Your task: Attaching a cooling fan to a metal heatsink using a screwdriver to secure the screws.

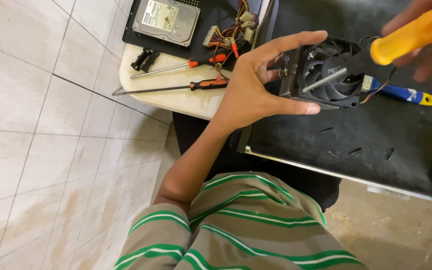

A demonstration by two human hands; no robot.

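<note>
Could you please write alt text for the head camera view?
A person's left hand steadies a black cooling fan on a black panel while the right hand points a yellow-handled screwdriver into it. Two orange-handled screwdrivers and a hard drive lie nearby.

We've got the cooler fan (328, 74) sitting on the flat metal case panel (356, 145), our left hand (256, 85) wrapped around its left side. Our right hand (426, 40) is up at the right with a screwdriver (376, 52), its shaft reaching down onto the fan. Another screwdriver (406, 95) lies on the panel just right of the fan. Left of the panel there's a small table (176, 95) with two more screwdrivers (176, 75) lying on it, a hard drive (166, 20) and a wire bundle (233, 30) behind them.
</note>
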